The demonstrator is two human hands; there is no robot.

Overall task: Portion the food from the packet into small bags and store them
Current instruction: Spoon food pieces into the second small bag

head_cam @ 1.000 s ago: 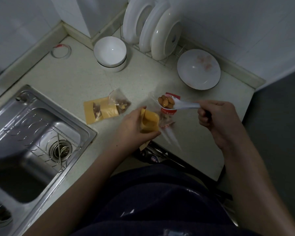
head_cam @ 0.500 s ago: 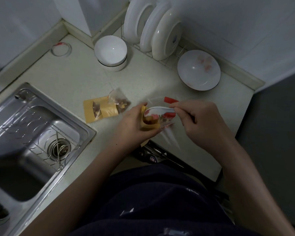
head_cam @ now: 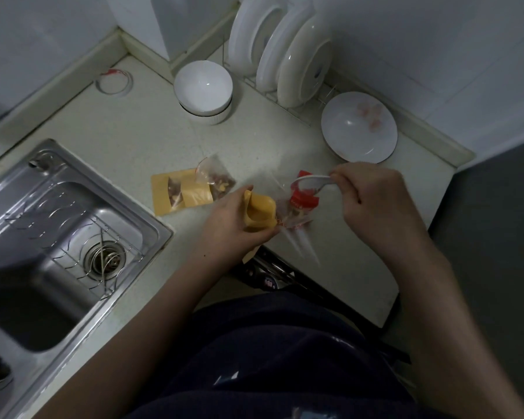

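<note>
While the fingers of the left hand curl round the open yellow packet, those of the right hand pinch a white spoon by its handle, its bowl at a clear bag (red strip at the mouth) just right of the packet. Left of them a filled bag lies on the counter.

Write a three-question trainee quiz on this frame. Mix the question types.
1. True or false: the left hand grips the yellow packet.
2. The right hand holds: A) white spoon B) knife C) cup.
3. Fill in: ___ white plates stand upright in the rack.
Key: 1 true; 2 A; 3 three.
</note>
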